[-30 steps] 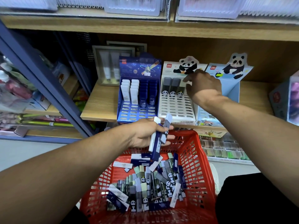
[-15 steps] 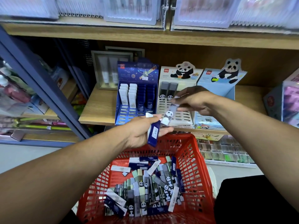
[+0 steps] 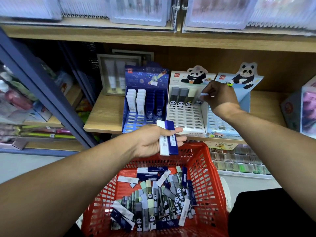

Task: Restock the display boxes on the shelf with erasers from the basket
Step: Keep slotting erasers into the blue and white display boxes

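The right hand (image 3: 220, 98) pinches a pale eraser (image 3: 203, 95) and pushes it down into the top row of the white panda box (image 3: 186, 115). Half a second ago this hand was taking that eraser from the left hand, out over the basket. Now it has gone up to the box, and the eraser is almost in its slot, next to three others that stand there. So one more slot is about to be filled.

The left hand (image 3: 153, 141) holds two erasers, a white one (image 3: 163, 142) and a blue one (image 3: 171, 139), side by side across its fingers. It had three a moment ago. These two look like they go in the blue box (image 3: 145, 106), which has white and blue erasers in its top rows and many bare slots below.

The red basket (image 3: 210, 185) sits low under the hands, and lots of erasers lie mixed up in it. There is a lot left to do.

The boxes stand in a row on a wooden shelf (image 3: 106, 117). A third box, light blue with a panda on top (image 3: 239, 103), stands to the right, partly behind the right arm. Another shelf above holds clear packs, too blurry to make out. More shop things sit off to the left and right.
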`<state>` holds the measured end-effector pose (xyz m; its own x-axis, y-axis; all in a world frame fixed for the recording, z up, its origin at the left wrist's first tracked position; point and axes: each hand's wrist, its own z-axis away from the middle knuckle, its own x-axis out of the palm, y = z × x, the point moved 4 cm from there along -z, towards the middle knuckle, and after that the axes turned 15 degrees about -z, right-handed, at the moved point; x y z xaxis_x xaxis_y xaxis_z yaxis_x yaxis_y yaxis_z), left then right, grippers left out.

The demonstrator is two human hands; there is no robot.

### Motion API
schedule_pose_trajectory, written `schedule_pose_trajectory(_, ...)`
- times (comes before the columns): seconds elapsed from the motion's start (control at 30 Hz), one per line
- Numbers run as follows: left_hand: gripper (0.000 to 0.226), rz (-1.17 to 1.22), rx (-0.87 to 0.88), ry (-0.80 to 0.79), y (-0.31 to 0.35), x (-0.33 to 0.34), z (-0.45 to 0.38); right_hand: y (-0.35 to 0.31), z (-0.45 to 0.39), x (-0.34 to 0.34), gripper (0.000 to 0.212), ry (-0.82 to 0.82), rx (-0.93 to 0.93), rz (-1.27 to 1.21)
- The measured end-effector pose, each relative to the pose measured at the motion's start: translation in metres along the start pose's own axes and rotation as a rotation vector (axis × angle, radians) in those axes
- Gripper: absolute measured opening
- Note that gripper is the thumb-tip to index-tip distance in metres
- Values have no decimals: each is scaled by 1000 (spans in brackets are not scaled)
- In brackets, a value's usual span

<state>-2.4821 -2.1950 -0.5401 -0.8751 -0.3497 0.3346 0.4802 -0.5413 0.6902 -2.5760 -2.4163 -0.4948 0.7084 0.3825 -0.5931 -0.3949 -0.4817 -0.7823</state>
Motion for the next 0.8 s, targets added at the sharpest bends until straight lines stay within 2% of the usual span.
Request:
schedule_pose_trajectory(0.2,34,-39,-6,52,-3,-6,-3,-6,-4,-2,7,-33,-15,79)
schedule_pose_trajectory(0.47,34,-61,-38,19,-11,-7,-8,-7,-4,-4,14,-110,-14,109)
schedule_pose_trajectory(0.6,29,-83,-43,19,-13,-6,-9,-4,-7,-8,5,-44,-16,131)
schedule_pose_trajectory(0.7,37,-98,-38,5,-14,-6,-10,-5,-12,-10,14,25,-19,204)
schedule_pose_trajectory(0.8,39,-102,-43,0,-15,-6,-11,-7,-15,-4,20,6,-34,297)
